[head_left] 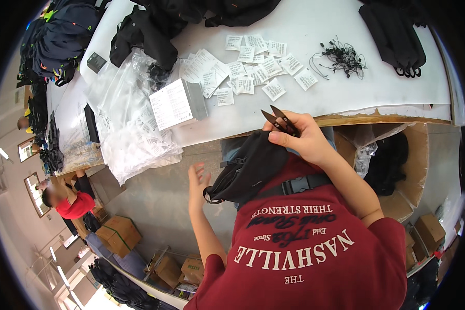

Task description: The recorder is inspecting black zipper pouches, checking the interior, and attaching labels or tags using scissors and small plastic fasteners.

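A black waist bag [252, 166] hangs against the front of my red shirt, its strap and side-release buckle [294, 184] running across to the right. Small dark thread snips [283, 122] are gripped in my right hand [309, 138], blades pointing up and to the left over the table edge. The fingers of that hand meet the bag's upper corner; whether they also pinch the fabric I cannot tell. My left hand [197, 182] is beside the bag's left end, fingers apart and holding nothing.
On the white table [346, 98] lie scattered small white packets [261, 70], a stack of printed cards [173, 106], clear plastic bags [124, 108], tangled black cords [344, 58] and black bags [395, 39]. An open carton [416, 160] stands below at right. Another person [75, 201] sits at far left.
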`<state>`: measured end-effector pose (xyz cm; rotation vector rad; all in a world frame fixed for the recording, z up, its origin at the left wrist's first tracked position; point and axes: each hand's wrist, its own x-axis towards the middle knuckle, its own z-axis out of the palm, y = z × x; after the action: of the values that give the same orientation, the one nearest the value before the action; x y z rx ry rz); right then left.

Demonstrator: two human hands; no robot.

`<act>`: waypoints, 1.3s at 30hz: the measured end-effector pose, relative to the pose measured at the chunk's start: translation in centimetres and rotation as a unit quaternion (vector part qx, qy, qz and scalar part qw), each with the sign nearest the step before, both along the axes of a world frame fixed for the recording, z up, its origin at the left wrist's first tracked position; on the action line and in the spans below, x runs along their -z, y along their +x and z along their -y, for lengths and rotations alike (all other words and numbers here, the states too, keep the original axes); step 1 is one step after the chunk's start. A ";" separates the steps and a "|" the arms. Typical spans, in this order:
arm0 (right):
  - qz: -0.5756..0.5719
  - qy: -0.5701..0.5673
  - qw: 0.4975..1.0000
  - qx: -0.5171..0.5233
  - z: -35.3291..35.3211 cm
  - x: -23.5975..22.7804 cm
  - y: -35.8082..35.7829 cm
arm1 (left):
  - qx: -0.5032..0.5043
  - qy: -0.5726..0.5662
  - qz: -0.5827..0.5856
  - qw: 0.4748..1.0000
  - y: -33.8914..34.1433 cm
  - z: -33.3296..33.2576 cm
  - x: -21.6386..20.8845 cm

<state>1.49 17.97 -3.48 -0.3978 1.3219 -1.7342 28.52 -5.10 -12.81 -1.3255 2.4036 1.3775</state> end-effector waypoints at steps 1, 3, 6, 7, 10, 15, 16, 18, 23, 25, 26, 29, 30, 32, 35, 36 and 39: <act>-0.002 0.004 1.000 -0.001 -0.2 0.4 -0.1 | -0.001 0.004 -0.002 1.000 -1.5 -0.3 -1.7; -0.009 -0.070 0.997 0.013 -0.7 1.0 -0.8 | -0.028 0.245 -0.150 0.957 -6.6 -1.2 -7.2; -0.018 -0.085 0.996 -0.010 -1.4 0.4 -1.7 | 0.191 0.396 -0.226 0.869 -11.5 -2.2 -9.3; -0.016 -0.085 0.996 -0.015 -1.8 0.2 -2.1 | 0.204 0.402 -0.232 0.862 -12.5 -3.0 -9.1; -0.037 -0.105 0.994 -0.010 -1.1 -0.7 -2.3 | 0.180 0.573 -0.134 0.788 -14.6 -6.3 -8.9; -0.070 0.000 0.997 0.044 -2.3 -1.4 -3.1 | 0.113 0.704 -0.185 0.676 -16.4 -9.2 -8.3; -0.106 -0.011 0.989 0.106 -2.7 -1.4 -3.2 | 0.125 0.700 -0.196 0.675 -16.6 -9.0 -7.6; -0.076 0.083 0.975 0.194 -5.5 -0.2 -5.1 | 0.143 0.702 -0.196 0.670 -16.8 -9.1 -7.7; -0.138 0.221 0.750 0.608 -18.1 3.9 -11.2 | 0.122 0.693 -0.263 0.660 -17.7 -8.5 -7.3; -0.167 0.200 0.658 0.707 -22.8 5.2 -12.7 | 0.163 0.685 -0.276 0.654 -17.9 -7.9 -6.5; -0.151 0.256 0.656 0.694 -26.4 6.9 -12.9 | 0.136 0.664 -0.291 0.676 -17.8 -8.3 -7.0; -0.157 0.392 0.601 0.678 -29.6 9.3 -13.6 | 0.101 0.643 -0.289 0.702 -17.3 -8.1 -6.9; -0.158 0.393 0.600 0.679 -30.4 10.0 -13.7 | 0.101 0.647 -0.276 0.704 -17.4 -8.0 -6.7; -0.216 0.485 0.552 0.643 -33.5 13.3 -13.5 | 0.107 0.647 -0.271 0.705 -18.2 -8.7 -7.8; -0.274 0.541 0.481 0.633 -32.8 14.6 -14.2 | 0.084 0.621 -0.259 0.735 -18.7 -9.3 -8.8; -0.273 0.538 0.488 0.631 -31.4 13.9 -14.6 | 0.051 0.594 -0.254 0.762 -18.5 -9.4 -9.1; -0.207 0.450 0.619 0.609 -29.8 12.1 -14.4 | 0.032 0.560 -0.274 0.781 -18.7 -10.0 -9.9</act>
<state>-12.91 47.78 -15.54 1.0079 2.9970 -1.5486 9.78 4.91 -2.90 -0.5098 1.1531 2.7248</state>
